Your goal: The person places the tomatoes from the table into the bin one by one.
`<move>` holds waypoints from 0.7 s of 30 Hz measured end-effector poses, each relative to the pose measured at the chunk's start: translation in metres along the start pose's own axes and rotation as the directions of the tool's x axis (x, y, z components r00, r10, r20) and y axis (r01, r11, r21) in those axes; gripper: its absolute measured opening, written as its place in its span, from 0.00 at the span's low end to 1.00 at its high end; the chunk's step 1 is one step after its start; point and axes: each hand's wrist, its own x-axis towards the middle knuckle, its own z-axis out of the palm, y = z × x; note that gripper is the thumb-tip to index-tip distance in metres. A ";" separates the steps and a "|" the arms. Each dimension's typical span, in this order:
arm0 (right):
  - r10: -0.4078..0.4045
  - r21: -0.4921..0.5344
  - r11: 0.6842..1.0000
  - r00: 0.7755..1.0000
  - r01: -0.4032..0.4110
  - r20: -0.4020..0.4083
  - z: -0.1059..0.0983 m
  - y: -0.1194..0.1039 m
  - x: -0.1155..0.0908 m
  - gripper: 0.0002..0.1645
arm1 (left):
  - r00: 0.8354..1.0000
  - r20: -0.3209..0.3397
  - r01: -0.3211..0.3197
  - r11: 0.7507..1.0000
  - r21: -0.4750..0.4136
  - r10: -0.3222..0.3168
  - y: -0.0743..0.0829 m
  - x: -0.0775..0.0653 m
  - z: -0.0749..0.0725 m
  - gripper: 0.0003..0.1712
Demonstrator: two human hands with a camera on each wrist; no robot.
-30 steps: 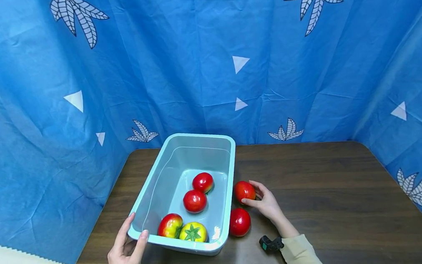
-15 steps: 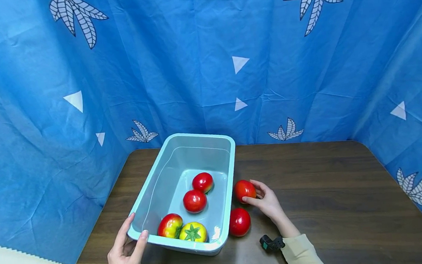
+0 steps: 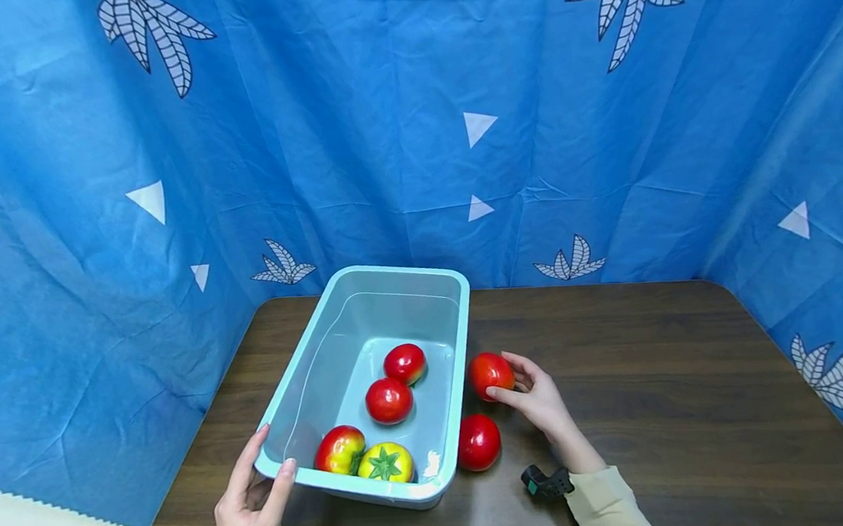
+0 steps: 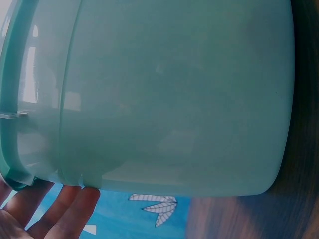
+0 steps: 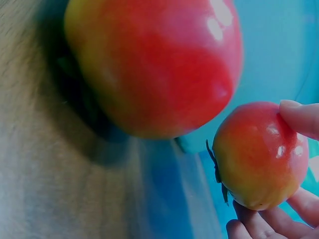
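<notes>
A light-blue plastic bin (image 3: 464, 318) stands on the table's left part. My left hand (image 3: 248, 512) grips its near left corner, thumb on the front rim and fingers along the left side; the left wrist view shows fingers (image 4: 75, 214) against the bin wall (image 4: 174, 99). My right hand (image 3: 539, 403) holds a red tomato (image 3: 490, 374) between thumb and fingers, just right of the bin. Seen from the right wrist, this tomato (image 5: 259, 154) shows a yellowish underside and green leaves, raised off the table. Another red tomato (image 3: 478, 442) rests nearer, close by the bin's right wall.
Inside the bin lie two red tomatoes (image 3: 389, 400), a red-yellow one (image 3: 340, 450) and a yellow one (image 3: 385, 464) with a green star-shaped top. A blue patterned curtain (image 3: 395, 132) surrounds the brown wooden table (image 3: 690, 407) at the back and sides.
My right hand has lifted the tomato slightly, shifting it a little up and right in the head view. The left hand and the bin have stayed put.
</notes>
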 end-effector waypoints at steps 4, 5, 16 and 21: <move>-0.022 -0.006 1.000 1.000 0.022 -0.001 -0.001 -0.006 -0.002 0.40 | 1.000 -0.002 0.006 1.000 0.004 -0.006 0.000 0.000 0.000 0.33; -0.036 -0.011 0.999 0.999 0.035 -0.005 -0.001 -0.004 -0.002 0.41 | 1.000 -0.002 0.008 1.000 0.006 -0.008 0.000 0.000 0.000 0.33; -0.135 -0.042 0.990 0.991 0.135 0.003 -0.009 -0.017 -0.005 0.42 | 1.000 -0.001 0.014 1.000 0.011 -0.014 -0.001 0.000 0.000 0.33; -0.156 -0.042 0.987 0.988 0.156 0.021 -0.014 -0.029 -0.009 0.41 | 1.000 0.003 0.002 1.000 0.001 -0.002 -0.002 0.000 0.000 0.33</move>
